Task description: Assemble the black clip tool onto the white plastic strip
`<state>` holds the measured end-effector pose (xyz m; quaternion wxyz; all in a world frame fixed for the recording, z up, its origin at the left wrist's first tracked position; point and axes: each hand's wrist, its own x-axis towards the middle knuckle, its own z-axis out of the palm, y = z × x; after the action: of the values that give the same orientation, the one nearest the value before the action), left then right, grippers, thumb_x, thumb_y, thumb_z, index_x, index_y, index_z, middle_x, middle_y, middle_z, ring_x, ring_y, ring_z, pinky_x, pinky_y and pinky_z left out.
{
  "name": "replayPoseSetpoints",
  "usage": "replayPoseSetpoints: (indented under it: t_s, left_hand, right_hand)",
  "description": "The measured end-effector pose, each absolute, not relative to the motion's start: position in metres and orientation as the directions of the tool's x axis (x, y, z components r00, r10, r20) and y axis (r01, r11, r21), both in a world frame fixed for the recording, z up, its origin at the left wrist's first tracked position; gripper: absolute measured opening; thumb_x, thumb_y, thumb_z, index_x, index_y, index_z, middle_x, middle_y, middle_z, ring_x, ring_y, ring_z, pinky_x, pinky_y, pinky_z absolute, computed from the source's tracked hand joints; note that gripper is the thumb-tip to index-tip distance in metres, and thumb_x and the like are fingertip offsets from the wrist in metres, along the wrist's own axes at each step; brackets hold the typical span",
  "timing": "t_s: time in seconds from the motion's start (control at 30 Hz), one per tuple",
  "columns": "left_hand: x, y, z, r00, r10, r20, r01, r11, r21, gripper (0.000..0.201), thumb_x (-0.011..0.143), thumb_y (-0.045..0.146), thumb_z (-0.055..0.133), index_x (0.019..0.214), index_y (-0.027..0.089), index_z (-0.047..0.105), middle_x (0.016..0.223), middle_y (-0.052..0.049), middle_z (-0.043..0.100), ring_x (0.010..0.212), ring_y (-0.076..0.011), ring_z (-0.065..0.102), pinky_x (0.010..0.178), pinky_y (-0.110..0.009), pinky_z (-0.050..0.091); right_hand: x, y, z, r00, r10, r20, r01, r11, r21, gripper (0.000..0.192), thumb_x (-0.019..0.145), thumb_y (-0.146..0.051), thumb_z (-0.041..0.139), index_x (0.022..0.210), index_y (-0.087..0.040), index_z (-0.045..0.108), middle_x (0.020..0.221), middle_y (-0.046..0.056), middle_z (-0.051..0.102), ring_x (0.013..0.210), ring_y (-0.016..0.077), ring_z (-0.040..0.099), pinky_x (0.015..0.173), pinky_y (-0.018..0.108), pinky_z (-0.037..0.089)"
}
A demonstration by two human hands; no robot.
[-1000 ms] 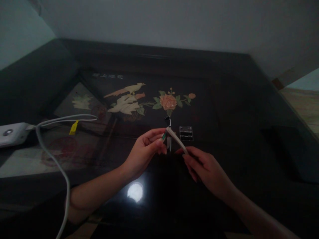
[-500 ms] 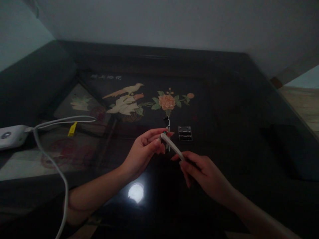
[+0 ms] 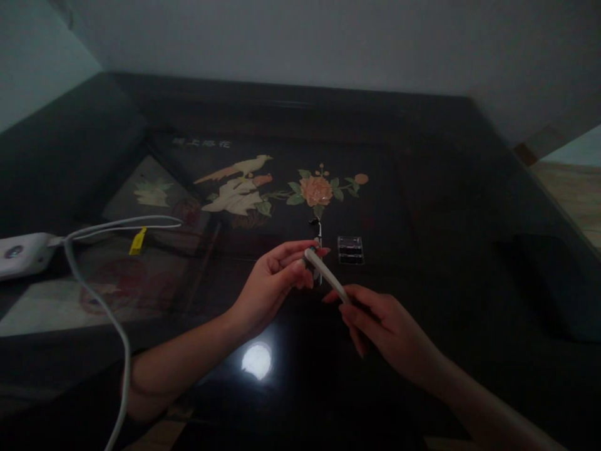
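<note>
My right hand [image 3: 375,322] is closed around the lower end of a slim white curved stick [image 3: 328,275], which slants up and leftward. The far tip of the stick meets the fingertips of my left hand [image 3: 282,275]. That left hand is closed in a pinch on a small thing with a bit of green or blue showing; the fingers cover most of it. Just beyond the fingertips, a thin white and dark item [image 3: 320,228] lies on the table, partly hidden by my hand and the stick. Right of it sits a small clear case [image 3: 350,250] with dark pieces inside.
The dark glossy table [image 3: 436,188] bears a bird-and-flower picture [image 3: 315,190]. At left, a white device [image 3: 23,254] has a white cable [image 3: 117,329] with a yellow tag [image 3: 138,242]. A dark flat object [image 3: 558,282] lies at right.
The view has shifted very slightly. Both hands keep nearly the same pose, with the stick's tip still at my left fingertips.
</note>
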<state>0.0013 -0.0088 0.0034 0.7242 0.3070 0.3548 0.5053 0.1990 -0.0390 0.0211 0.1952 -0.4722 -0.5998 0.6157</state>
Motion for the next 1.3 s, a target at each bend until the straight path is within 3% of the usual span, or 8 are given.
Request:
replayPoseSetpoints:
  t_s: [0.17, 0.4, 0.6, 0.77, 1.0, 1.3]
  left_hand:
    - [0.0010, -0.0084, 0.0031, 0.241, 0.947, -0.212, -0.502, 0.309, 0.808, 0.038, 0.071, 0.038, 0.084, 0.102, 0.018, 0.076, 0.100, -0.008, 0.076, 0.062, -0.0061, 0.057, 0.060, -0.017, 0.046]
    - [0.0019, -0.0076, 0.0030, 0.229, 0.946, -0.229, -0.508, 0.317, 0.801, 0.040, 0.063, 0.038, 0.089, 0.095, 0.018, 0.077, 0.076, -0.002, 0.073, 0.054, -0.0062, 0.057, 0.054, -0.017, 0.042]
    - [0.0015, -0.0088, 0.0040, 0.239, 0.947, -0.213, -0.506, 0.309, 0.805, 0.039, 0.068, 0.039, 0.086, 0.100, 0.017, 0.076, 0.099, -0.009, 0.076, 0.059, -0.0062, 0.056, 0.058, -0.018, 0.044]
    - [0.0010, -0.0090, 0.0037, 0.238, 0.947, -0.217, -0.512, 0.312, 0.800, 0.035, 0.071, 0.036, 0.084, 0.100, 0.018, 0.077, 0.103, -0.010, 0.076, 0.062, -0.0077, 0.057, 0.058, -0.019, 0.044]
    - [0.0017, -0.0072, 0.0024, 0.232, 0.946, -0.227, -0.529, 0.319, 0.787, 0.037, 0.065, 0.037, 0.088, 0.095, 0.019, 0.078, 0.072, -0.001, 0.072, 0.055, -0.0066, 0.059, 0.056, -0.016, 0.042]
    - [0.0007, -0.0083, 0.0012, 0.256, 0.943, -0.211, -0.520, 0.319, 0.792, 0.037, 0.072, 0.037, 0.084, 0.103, 0.019, 0.076, 0.103, -0.009, 0.076, 0.061, -0.0063, 0.057, 0.059, -0.017, 0.044]
  right_hand:
    - [0.1989, -0.0384, 0.0216, -0.479, 0.804, -0.352, 0.323, -0.211, -0.923, 0.031, 0.096, -0.039, 0.046, 0.108, -0.016, 0.063, 0.050, -0.007, 0.047, 0.041, 0.0088, 0.047, 0.044, 0.020, 0.035]
    - [0.1972, -0.0337, 0.0198, -0.386, 0.857, -0.341, 0.375, -0.192, -0.907, 0.031, 0.095, -0.038, 0.044, 0.102, -0.014, 0.063, 0.049, -0.006, 0.048, 0.041, 0.0101, 0.049, 0.044, 0.022, 0.038]
    - [0.1992, -0.0394, 0.0226, -0.476, 0.803, -0.358, 0.329, -0.215, -0.920, 0.029, 0.095, -0.038, 0.046, 0.107, -0.015, 0.061, 0.050, -0.007, 0.049, 0.042, 0.0091, 0.048, 0.045, 0.021, 0.037]
    - [0.2003, -0.0403, 0.0231, -0.508, 0.780, -0.365, 0.318, -0.225, -0.921, 0.031, 0.096, -0.040, 0.045, 0.106, -0.016, 0.061, 0.049, -0.007, 0.048, 0.041, 0.0089, 0.047, 0.044, 0.021, 0.034]
    - [0.1992, -0.0340, 0.0194, -0.378, 0.850, -0.367, 0.383, -0.217, -0.898, 0.030, 0.096, -0.038, 0.044, 0.102, -0.015, 0.062, 0.050, -0.007, 0.048, 0.042, 0.0094, 0.048, 0.045, 0.022, 0.037]
    - [0.2003, -0.0404, 0.0216, -0.516, 0.768, -0.379, 0.327, -0.233, -0.916, 0.030, 0.096, -0.041, 0.046, 0.106, -0.016, 0.060, 0.048, -0.008, 0.048, 0.040, 0.0088, 0.047, 0.044, 0.020, 0.033]
